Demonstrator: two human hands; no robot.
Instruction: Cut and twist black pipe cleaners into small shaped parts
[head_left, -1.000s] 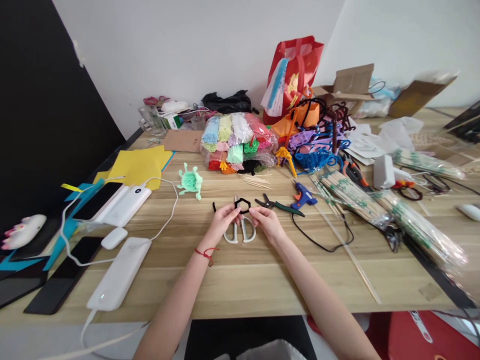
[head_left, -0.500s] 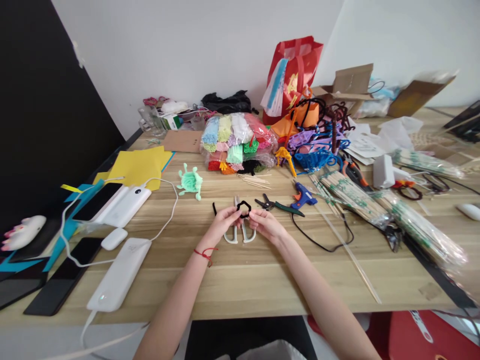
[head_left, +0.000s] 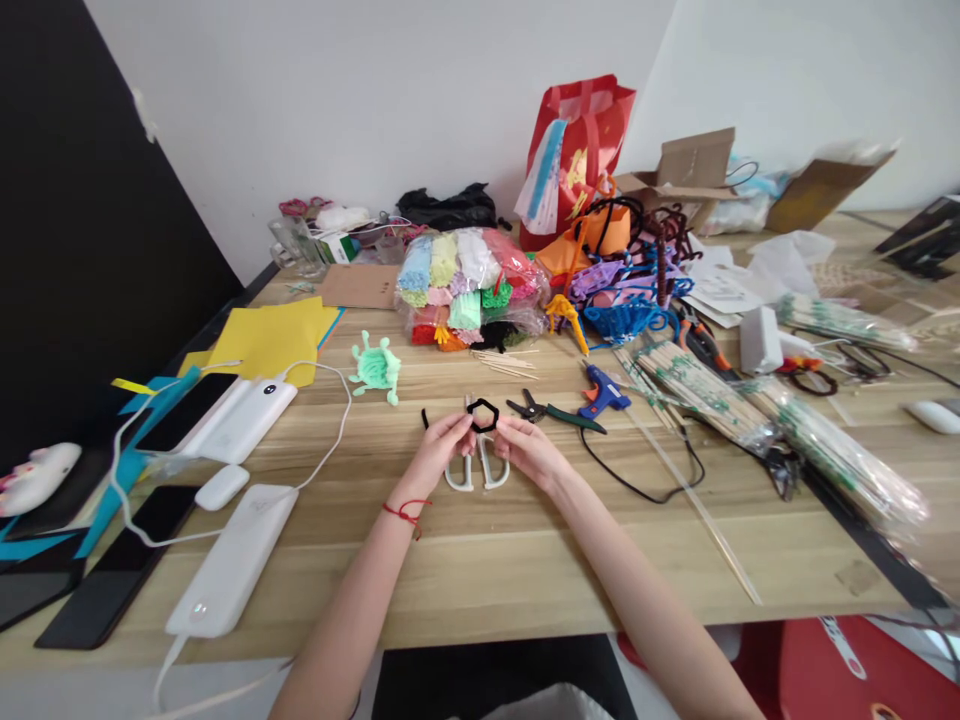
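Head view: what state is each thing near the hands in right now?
Black pipe-cleaner loop: bent into a closed ring, pinched on both sides.
Left hand: shut on the loop's left side.
Right hand: shut on the loop's right side.
White scissors: closed, flat on the table under the hands.
Pliers: lying flat, untouched.
Blue glue gun: lying on its side, cord attached.

Soft, even daylight fills the scene, bright on the white wall (head_left: 375,90) and paler toward the upper right. Shadows on the wooden table (head_left: 525,560) are faint and short. The plastic-wrapped stick bundles (head_left: 832,450) near the table's right edge catch mild glare. The wide lens bows the table's edges outward, and the far right corner looks smeared and soft, while the middle stays sharp.
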